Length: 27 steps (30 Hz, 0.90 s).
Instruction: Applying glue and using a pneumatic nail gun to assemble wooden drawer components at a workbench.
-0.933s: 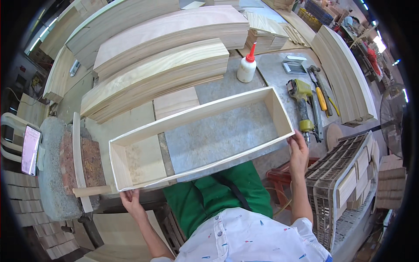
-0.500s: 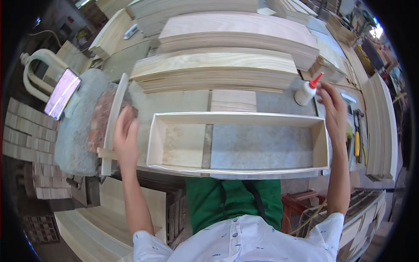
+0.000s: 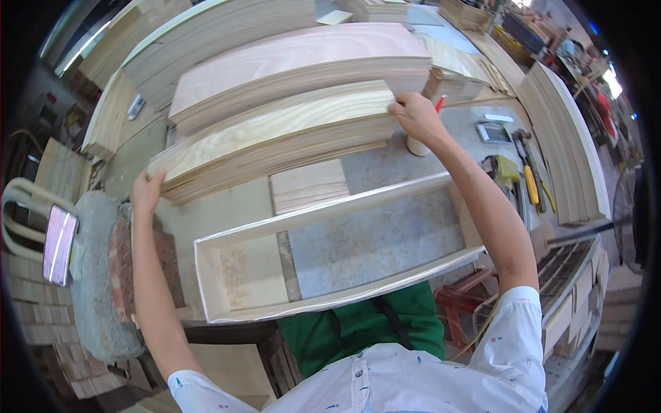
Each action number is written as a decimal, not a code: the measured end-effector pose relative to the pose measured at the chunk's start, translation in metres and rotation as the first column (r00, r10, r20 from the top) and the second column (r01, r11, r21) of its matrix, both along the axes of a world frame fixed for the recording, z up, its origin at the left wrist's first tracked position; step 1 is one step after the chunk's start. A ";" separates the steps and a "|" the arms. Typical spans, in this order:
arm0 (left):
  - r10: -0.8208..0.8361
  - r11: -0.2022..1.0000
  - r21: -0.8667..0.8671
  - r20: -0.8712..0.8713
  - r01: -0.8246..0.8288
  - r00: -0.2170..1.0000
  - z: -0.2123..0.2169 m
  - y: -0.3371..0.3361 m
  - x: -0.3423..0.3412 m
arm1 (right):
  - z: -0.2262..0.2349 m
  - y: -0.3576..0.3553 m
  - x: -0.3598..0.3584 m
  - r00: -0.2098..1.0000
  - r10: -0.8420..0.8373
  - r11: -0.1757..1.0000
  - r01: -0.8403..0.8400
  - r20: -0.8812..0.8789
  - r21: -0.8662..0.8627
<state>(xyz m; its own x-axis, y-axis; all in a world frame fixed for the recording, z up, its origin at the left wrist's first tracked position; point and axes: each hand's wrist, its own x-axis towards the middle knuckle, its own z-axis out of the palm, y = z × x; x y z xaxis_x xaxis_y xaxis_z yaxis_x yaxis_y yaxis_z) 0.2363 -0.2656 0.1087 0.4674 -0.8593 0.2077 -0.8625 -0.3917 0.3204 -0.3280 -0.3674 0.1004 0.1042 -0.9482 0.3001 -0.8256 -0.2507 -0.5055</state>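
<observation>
Pale, grain-streaked pine boards formed a long stack [image 3: 275, 141] lying across the grey workbench [image 3: 385, 168], behind an open rectangular frame of light wood [image 3: 330, 258]. The left hand [image 3: 147, 189] gripped the stack's left end, fingers curled over the top board. The right hand [image 3: 416, 115] clasped the stack's right end, fingers bent over its upper corner. Both arms reached over the frame, which sat at the bench's near edge. A white glue bottle with a red tip [image 3: 420, 141] stood just beside the right hand, partly hidden by it. A larger stack of reddish plywood sheets [image 3: 303, 58] lay directly behind. A yellow-handled screwdriver [image 3: 530, 187] rested to the right, well apart from the hands.
</observation>
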 end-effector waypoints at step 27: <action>-0.200 0.971 -0.221 -0.571 0.086 0.796 -0.035 0.260 -0.145 | 0.005 0.241 -0.171 0.751 -0.261 0.894 -0.050 0.607 0.446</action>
